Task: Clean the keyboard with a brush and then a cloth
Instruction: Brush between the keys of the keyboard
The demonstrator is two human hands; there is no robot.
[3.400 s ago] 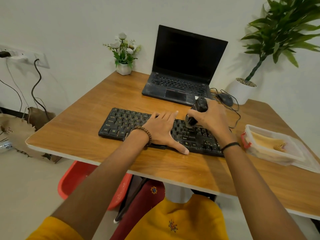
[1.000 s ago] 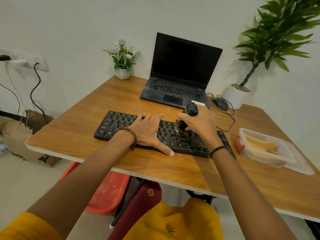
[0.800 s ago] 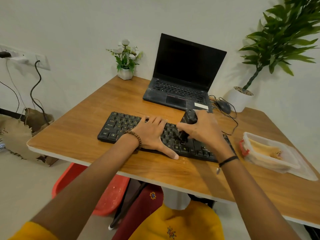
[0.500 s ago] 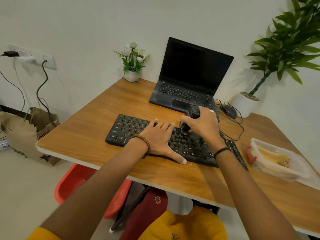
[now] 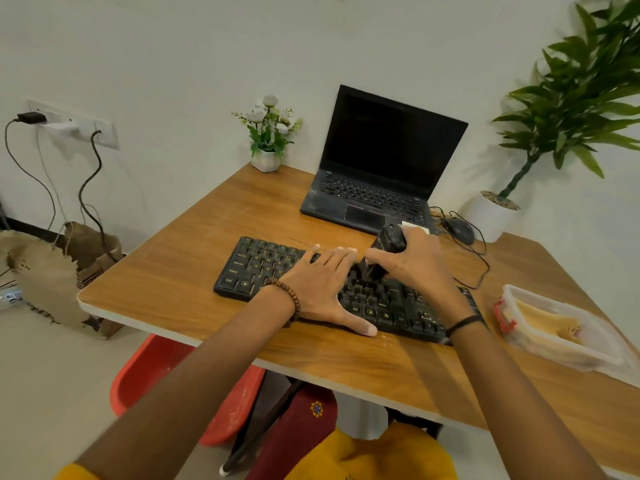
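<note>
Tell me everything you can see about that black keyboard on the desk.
The keyboard is black, apparently plastic, with pale key legends. It lies flat, slightly askew, on the wooden desk in front of the laptop. The left hand rests flat on its middle keys; the right hand grips a dark brush whose tip meets the keys.

The right hand [image 5: 419, 268] hides part of the brush [image 5: 389, 239]; its bristles blur into the keyboard [image 5: 263, 268].
</note>
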